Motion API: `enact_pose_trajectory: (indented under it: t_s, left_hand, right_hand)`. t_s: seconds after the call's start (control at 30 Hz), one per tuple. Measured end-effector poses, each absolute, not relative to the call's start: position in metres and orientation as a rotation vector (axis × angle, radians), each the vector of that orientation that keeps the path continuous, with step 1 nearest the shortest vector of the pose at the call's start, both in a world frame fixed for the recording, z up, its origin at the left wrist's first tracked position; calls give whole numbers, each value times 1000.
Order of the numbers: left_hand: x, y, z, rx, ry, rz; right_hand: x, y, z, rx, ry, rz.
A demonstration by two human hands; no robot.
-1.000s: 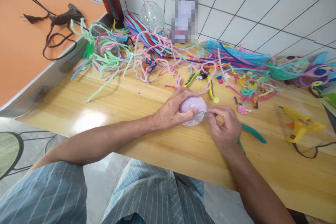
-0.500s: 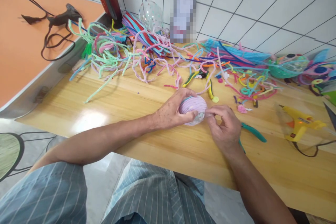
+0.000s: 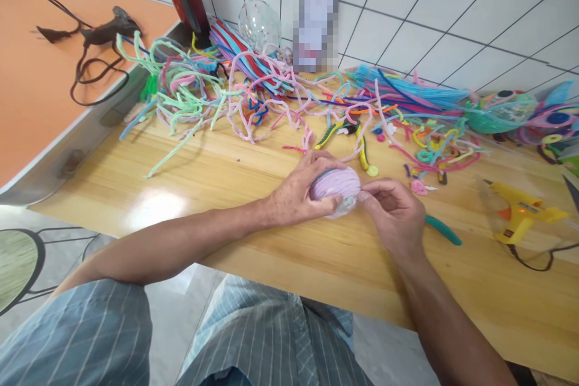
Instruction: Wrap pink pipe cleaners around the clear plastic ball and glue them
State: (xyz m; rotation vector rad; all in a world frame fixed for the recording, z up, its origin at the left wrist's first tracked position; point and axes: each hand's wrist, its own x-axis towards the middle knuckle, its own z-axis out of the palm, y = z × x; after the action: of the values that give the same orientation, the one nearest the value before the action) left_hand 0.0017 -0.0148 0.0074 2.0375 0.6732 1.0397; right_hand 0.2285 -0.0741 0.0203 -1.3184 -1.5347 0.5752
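My left hand (image 3: pixel 301 190) is wrapped round a ball (image 3: pixel 337 184) covered in rows of lilac pipe cleaner, with a clear, shiny patch showing low on its near side. The thumb lies across the front and the fingers go over the top. At the ball's right edge my right hand (image 3: pixel 395 211) is closed in a pinch on what looks like the lilac pipe cleaner's end, mostly hidden by the fingertips. Teal-handled pliers (image 3: pixel 443 230) lie partly under my right hand. Beyond the ball rest yellow-and-black pliers (image 3: pixel 330 134).
Tangled pipe cleaners (image 3: pixel 190 99) and bundles (image 3: pixel 407 87) line the wall. A clear dotted ball (image 3: pixel 259 24) and a blurred-out phone-like object (image 3: pixel 315 27) stand behind. A yellow glue gun (image 3: pixel 520 211) with a cord lies right; a black corded tool (image 3: pixel 111 27) lies on the orange surface.
The ball and both hands have shifted slightly to the right. My right hand now covers more of the teal-handled pliers. Both grips stay the same.
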Motion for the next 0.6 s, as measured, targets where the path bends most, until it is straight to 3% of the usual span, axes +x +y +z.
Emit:
enact_pose_trajectory:
  t_s: [0.6]
  left_hand:
    - [1,-14,23,1893,711,901]
  right_hand:
    - [230,-79,17,-1278,-1727,380]
